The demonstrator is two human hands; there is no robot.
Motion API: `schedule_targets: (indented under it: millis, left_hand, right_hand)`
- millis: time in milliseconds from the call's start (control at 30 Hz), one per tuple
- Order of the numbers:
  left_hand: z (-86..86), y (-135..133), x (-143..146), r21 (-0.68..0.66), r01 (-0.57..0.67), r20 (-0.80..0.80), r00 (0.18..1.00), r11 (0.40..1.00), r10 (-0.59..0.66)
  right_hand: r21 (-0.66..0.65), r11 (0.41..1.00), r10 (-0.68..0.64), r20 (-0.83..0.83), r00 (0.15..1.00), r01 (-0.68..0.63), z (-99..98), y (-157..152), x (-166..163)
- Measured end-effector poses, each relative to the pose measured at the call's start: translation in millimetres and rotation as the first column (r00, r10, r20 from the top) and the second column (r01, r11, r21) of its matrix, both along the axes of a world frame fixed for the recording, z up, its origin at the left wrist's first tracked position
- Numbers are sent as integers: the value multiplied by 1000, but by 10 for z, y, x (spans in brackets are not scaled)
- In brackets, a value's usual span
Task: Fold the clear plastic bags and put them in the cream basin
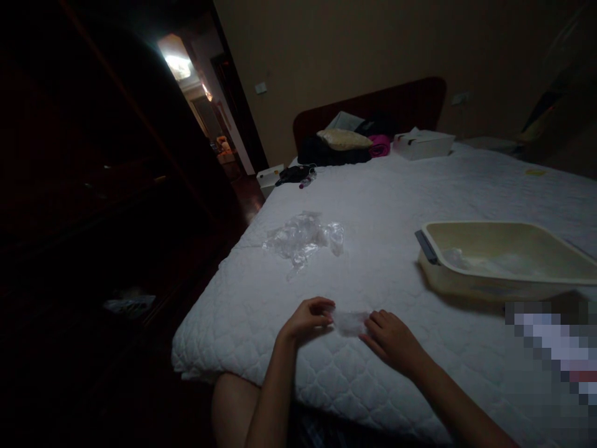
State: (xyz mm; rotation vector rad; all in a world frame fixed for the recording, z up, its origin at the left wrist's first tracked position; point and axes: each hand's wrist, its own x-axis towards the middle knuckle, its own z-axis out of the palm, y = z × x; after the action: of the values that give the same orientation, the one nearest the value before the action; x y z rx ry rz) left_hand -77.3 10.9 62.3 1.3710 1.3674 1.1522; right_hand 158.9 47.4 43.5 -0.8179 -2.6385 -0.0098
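Both my hands rest on a white quilted mattress (pixel 382 205) near its front edge. My left hand (pixel 305 318) is curled, its fingertips pinching the left end of a small clear plastic bag (pixel 349 322). My right hand (pixel 390 339) lies with bent fingers on the right end of the same bag. The bag lies flat on the mattress between the two hands. Further up the mattress sits a loose heap of clear plastic bags (pixel 303 238).
A cream plastic basin (pixel 504 258) with something pale inside stands at the right. Dark clothes, a beige pillow (pixel 344 139), a pink item and a white box (pixel 423 144) lie by the headboard. Dark floor and an open doorway are at the left.
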Motion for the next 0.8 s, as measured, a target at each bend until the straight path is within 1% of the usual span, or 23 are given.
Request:
schedule_targets:
  millis: [67, 100, 133, 167, 200, 233, 267, 300, 367, 433, 500, 567, 600, 633, 667, 700, 767, 800]
  left_hand:
    - [132, -87, 42, 72, -49, -80, 995, 996, 55]
    - [179, -142, 97, 131, -65, -138, 987, 989, 84]
    - [205, -204, 165, 257, 16, -356, 931, 966, 79]
    - [209, -266, 235, 319, 165, -553, 832, 933, 42]
    - [189, -328, 298, 323, 297, -699, 715, 898, 15]
    - [149, -383, 344, 307, 384, -795, 606, 871, 13]
    - [94, -432, 369, 290, 423, -854, 519, 859, 33]
    - [29, -473, 374, 290, 428, -884, 462, 856, 68]
    - [-94, -530, 339, 264, 429, -917, 390, 864, 86]
    - [-177, -560, 290, 238, 430, -931, 357, 871, 78]
    - [-210, -570, 270, 226, 427, -937, 342, 875, 75]
    - [-219, -569, 282, 224, 426, -940, 331, 877, 80]
    - [-223, -567, 295, 225, 427, -942, 326, 876, 83]
    - [-229, -565, 307, 229, 426, -942, 323, 875, 89]
    - [-238, -563, 317, 238, 420, -940, 326, 876, 99]
    - [-248, -561, 323, 245, 412, -937, 332, 877, 106]
    - [-269, -560, 320, 247, 394, -932, 347, 885, 106]
    - [-276, -560, 313, 242, 388, -930, 354, 890, 98]
  right_hand:
    - [28, 1000, -2, -1, 1000, 2, -14, -1, -10]
    - [39, 999, -2, -3, 1000, 2, -18, -3, -13]
    - [48, 999, -2, -3, 1000, 2, -21, -6, -16]
    - [54, 999, -2, -6, 1000, 3, -21, -10, -17]
    - [54, 999, -5, -10, 1000, 5, -18, -14, -17]
    - [50, 999, -7, -17, 1000, 8, -12, -18, -14]
    - [39, 999, -9, -28, 1000, 10, -3, -21, -9]
    - [22, 1000, -9, -40, 999, 10, 8, -21, -2]
    - [-20, 1000, -2, -74, 997, 1, 34, -11, 15]
    - [-66, 998, -2, -124, 992, -7, 62, 10, 31]
    - [-85, 996, -57, -202, 978, 41, 92, 25, 26]
    - [-47, 988, -151, -279, 948, 144, 121, 5, -20]
    - [-10, 983, -178, -301, 937, 184, 130, -24, -62]
    - [32, 980, -179, -305, 935, 198, 130, -64, -115]
    - [69, 982, -152, -285, 946, 178, 118, -112, -176]
    - [91, 987, -106, -247, 963, 132, 91, -162, -240]
    - [94, 995, -21, -152, 988, 36, -2, -250, -347]
    - [86, 996, -4, -115, 993, 14, -60, -279, -381]
